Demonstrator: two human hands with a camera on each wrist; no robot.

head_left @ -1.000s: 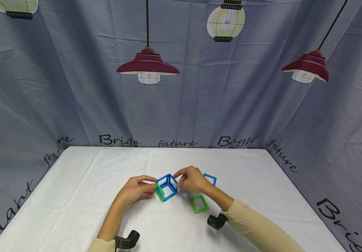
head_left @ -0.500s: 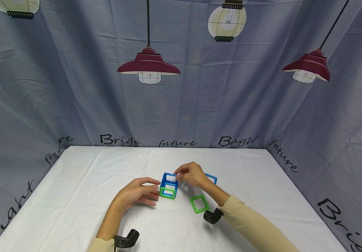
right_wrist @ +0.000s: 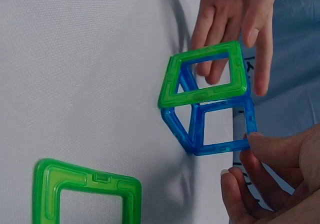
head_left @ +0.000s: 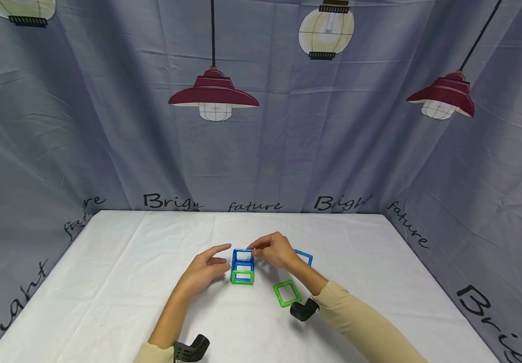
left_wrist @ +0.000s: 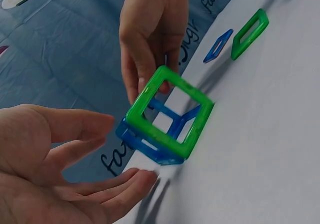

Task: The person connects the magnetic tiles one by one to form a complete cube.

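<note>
A box of square magnetic tiles stands on the table, with a green tile (left_wrist: 159, 138) as its near side and blue tiles (right_wrist: 222, 148) forming the other sides I see. My right hand (head_left: 279, 250) pinches a far corner of a blue tile between thumb and finger, as the right wrist view shows. To the left of the box, my left hand (head_left: 200, 274) has its fingers spread and relaxed, fingertips close beside the blue side. In the left wrist view, that hand (left_wrist: 60, 164) grips nothing.
A loose green tile (head_left: 277, 296) lies flat to the right, below my right forearm. Farther back lies a loose blue tile (head_left: 303, 253), partly hidden by the right wrist. White cloth (head_left: 106, 282) covers the table; a grey-blue printed curtain (head_left: 261, 151) hangs around it.
The tile box has turned so its green side faces me, and has shifted slightly. My left fingers, earlier at the green tile, have come off it. My right hand keeps its pinch.
</note>
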